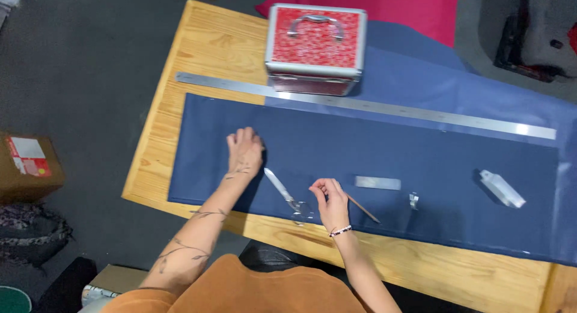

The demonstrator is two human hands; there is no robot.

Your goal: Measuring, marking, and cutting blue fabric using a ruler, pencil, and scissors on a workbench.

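Left hand (244, 152) spread flat, pinning dark blue fabric sheet (390, 163) taut; right hand (331, 200) pinching thin brown pencil (362, 208) beside silver scissors (286, 196).

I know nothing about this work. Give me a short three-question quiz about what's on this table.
1. True or false: the left hand lies flat on the blue fabric.
2. What does the right hand hold? A pencil, B ruler, C tape.
3. What lies between the two hands?

Key: 1 true. 2 A. 3 the scissors. The long steel ruler lies untouched by the red case.
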